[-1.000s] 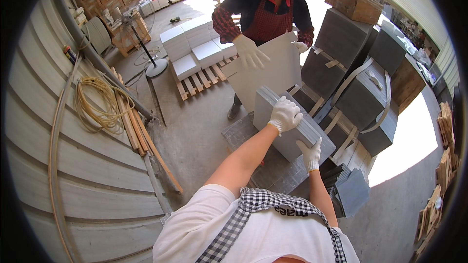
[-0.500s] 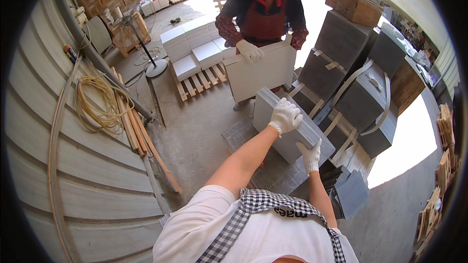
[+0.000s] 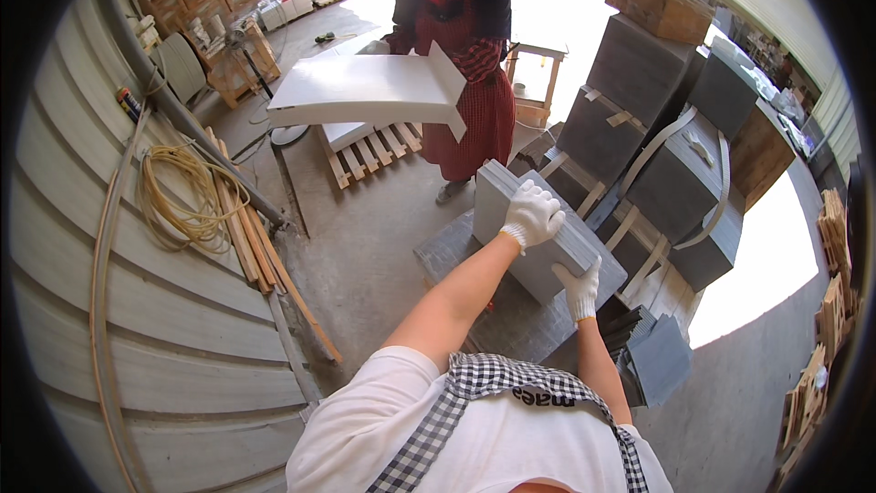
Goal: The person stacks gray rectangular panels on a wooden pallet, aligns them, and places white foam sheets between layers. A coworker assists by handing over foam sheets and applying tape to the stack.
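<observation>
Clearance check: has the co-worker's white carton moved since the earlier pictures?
Yes, left: the white carton, earlier mostly right of the wooden pallet, now reaches past the pallet's left end.

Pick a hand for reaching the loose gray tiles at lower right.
Right hand, likely: it's at the near end of the upright slabs, closer to the tiles. Left hand is farther off, gripping the slabs' top.

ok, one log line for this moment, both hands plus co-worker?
left hand: curled over slabs | right hand: on slabs' near end | slabs: on edge | co-worker: holding white box
</observation>
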A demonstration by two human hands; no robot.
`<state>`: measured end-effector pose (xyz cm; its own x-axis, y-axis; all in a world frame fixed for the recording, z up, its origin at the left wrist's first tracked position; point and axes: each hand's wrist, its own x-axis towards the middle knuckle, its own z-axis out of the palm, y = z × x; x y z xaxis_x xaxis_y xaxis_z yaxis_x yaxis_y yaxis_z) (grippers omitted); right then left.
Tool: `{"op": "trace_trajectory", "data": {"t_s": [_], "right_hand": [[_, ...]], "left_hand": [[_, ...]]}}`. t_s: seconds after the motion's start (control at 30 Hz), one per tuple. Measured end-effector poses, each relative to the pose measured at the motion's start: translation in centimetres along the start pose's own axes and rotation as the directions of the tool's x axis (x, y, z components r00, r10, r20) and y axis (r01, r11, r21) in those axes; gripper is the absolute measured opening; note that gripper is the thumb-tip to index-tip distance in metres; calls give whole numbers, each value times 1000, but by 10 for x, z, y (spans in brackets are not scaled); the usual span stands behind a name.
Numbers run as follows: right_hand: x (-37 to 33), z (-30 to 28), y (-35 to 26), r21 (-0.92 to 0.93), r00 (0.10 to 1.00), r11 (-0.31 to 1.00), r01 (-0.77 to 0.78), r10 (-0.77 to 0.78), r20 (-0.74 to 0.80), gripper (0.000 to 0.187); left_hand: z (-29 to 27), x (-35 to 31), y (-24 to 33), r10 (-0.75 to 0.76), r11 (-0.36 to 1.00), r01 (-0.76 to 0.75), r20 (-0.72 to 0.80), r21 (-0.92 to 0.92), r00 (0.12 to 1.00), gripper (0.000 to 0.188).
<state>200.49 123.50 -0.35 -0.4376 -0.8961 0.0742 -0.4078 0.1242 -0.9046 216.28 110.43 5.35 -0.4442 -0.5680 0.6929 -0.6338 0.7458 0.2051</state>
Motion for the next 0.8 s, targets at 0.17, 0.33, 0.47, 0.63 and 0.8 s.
{"op": "trace_trajectory", "data": {"t_s": [0.17, 0.33, 0.47, 0.63, 0.8], "right_hand": [[3, 0, 7, -76, 1000, 997, -9, 7, -24, 98], [0, 4, 11, -95, 999, 995, -32, 29, -33, 97], [-1, -6, -4, -20, 998, 998, -55, 56, 24, 86], [-1, -2, -1, -11, 999, 999, -34, 34, 19, 77], [1, -3, 2, 51, 998, 998, -35, 32, 46, 77]], "left_hand": [[2, 2, 0, 12, 1000, -13, 68, 14, 998, 27], [6, -1, -3, -3, 999, -1, 98, 43, 995, 30], [7, 1, 1, 18, 999, -22, 85, 50, 996, 29], [9, 2, -7, 66, 997, -71, 120, 43, 991, 29], [0, 3, 2, 97, 995, -99, 129, 16, 987, 24]]}}
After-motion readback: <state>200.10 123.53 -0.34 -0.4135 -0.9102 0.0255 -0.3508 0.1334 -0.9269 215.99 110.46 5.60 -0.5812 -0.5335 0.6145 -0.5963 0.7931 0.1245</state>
